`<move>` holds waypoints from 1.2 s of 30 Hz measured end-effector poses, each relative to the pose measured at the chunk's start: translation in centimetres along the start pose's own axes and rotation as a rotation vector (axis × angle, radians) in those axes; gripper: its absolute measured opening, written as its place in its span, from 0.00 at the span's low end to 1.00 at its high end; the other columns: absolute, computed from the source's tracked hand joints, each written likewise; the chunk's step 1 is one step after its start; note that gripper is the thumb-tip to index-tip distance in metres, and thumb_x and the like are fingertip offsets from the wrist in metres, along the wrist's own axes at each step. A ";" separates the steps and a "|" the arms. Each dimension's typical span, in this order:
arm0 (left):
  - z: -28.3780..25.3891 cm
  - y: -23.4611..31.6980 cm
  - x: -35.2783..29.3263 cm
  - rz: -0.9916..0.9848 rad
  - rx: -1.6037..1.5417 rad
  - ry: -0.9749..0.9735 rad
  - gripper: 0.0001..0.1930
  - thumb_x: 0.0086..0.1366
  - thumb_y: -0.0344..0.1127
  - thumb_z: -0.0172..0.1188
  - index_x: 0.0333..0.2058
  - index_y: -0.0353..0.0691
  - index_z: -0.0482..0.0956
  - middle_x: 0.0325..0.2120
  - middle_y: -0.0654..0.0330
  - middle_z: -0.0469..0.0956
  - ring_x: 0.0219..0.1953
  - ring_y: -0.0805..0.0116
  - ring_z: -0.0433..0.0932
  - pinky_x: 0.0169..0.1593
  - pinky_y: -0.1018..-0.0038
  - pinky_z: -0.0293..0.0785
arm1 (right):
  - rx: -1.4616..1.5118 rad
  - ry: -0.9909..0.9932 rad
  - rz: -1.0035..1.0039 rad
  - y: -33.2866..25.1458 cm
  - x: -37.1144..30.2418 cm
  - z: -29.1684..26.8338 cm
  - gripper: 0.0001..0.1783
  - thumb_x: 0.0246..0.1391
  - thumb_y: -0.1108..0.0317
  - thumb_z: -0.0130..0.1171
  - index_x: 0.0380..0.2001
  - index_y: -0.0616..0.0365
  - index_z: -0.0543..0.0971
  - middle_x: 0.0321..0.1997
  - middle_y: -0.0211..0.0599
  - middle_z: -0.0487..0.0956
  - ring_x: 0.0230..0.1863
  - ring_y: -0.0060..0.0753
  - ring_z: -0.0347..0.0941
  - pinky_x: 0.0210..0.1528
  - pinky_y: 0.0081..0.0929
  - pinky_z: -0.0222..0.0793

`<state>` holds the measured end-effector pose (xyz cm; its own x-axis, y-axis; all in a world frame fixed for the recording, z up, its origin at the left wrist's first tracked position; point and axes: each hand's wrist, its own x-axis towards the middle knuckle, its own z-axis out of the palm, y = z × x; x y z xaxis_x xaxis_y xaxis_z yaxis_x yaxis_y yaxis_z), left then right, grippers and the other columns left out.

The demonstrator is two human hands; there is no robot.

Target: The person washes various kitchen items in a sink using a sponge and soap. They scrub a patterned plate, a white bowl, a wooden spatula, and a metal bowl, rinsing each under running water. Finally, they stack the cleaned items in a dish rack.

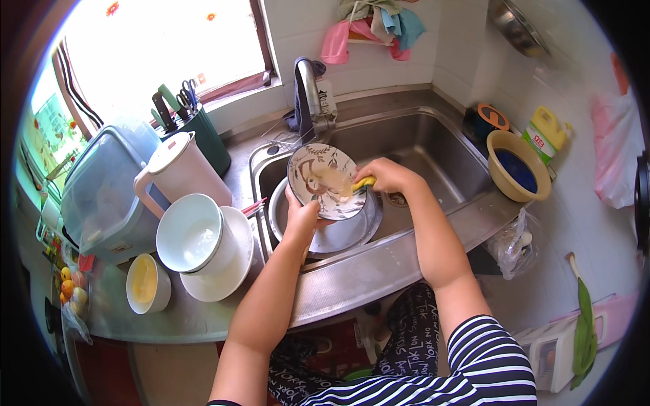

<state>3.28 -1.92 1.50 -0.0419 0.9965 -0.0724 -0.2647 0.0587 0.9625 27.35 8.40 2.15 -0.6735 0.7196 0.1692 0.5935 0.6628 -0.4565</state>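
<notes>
My left hand (302,215) grips the near-left rim of a shallow patterned bowl (318,169), thumb on its inner side. The bowl is tilted towards me and has a dark rim and brown and grey leaf drawings. My right hand (389,177) is closed on a yellow sponge (364,183), pressed against the bowl's right inner side. Below the bowl, a round pale basin (369,238) stands in the left sink compartment, its contents mostly hidden. The tap (309,88) rises just behind the bowl.
The larger sink compartment (433,145) lies right. Stacked white bowls (189,233) on a plate (242,260), a small bowl (157,298), pink kettle (186,169) and knife block (206,139) stand left. A tan basin (497,159) and yellow jug (545,135) stand right.
</notes>
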 end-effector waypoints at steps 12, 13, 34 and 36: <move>3.7 -2.0 0.2 0.587 0.517 -0.181 0.44 0.51 0.17 0.46 0.69 0.46 0.44 0.61 0.47 0.61 0.64 0.53 0.62 0.66 0.66 0.57 | 0.139 1.093 0.598 3.6 -1.4 -1.3 0.16 0.43 0.67 0.58 0.38 0.55 0.81 0.35 0.49 0.81 0.39 0.54 0.78 0.43 0.41 0.72; 4.6 -1.2 -0.7 0.656 0.587 -0.204 0.44 0.50 0.16 0.45 0.68 0.44 0.46 0.61 0.46 0.61 0.65 0.52 0.60 0.68 0.64 0.54 | 0.159 1.172 0.582 4.2 -1.8 -1.2 0.16 0.43 0.67 0.58 0.38 0.55 0.81 0.34 0.50 0.81 0.39 0.54 0.78 0.42 0.41 0.72; -2.8 -0.3 1.7 0.708 0.935 0.286 0.40 0.51 0.13 0.47 0.65 0.41 0.54 0.50 0.38 0.65 0.49 0.38 0.69 0.52 0.58 0.68 | -0.408 -0.347 0.325 -2.6 4.6 11.0 0.22 0.48 0.54 0.66 0.41 0.59 0.82 0.45 0.45 0.82 0.48 0.47 0.78 0.48 0.40 0.74; -2.4 -0.3 1.9 0.717 0.880 0.246 0.39 0.50 0.13 0.47 0.64 0.40 0.56 0.49 0.38 0.65 0.49 0.38 0.69 0.53 0.57 0.67 | -0.576 -0.492 0.224 -1.7 5.3 13.3 0.24 0.46 0.56 0.68 0.44 0.60 0.81 0.46 0.45 0.82 0.50 0.46 0.78 0.50 0.38 0.73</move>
<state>0.99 -0.22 0.50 -0.1221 0.7850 0.6074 0.6528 -0.3975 0.6449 16.92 8.34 -7.75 -0.5490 0.7632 -0.3407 0.7821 0.6129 0.1127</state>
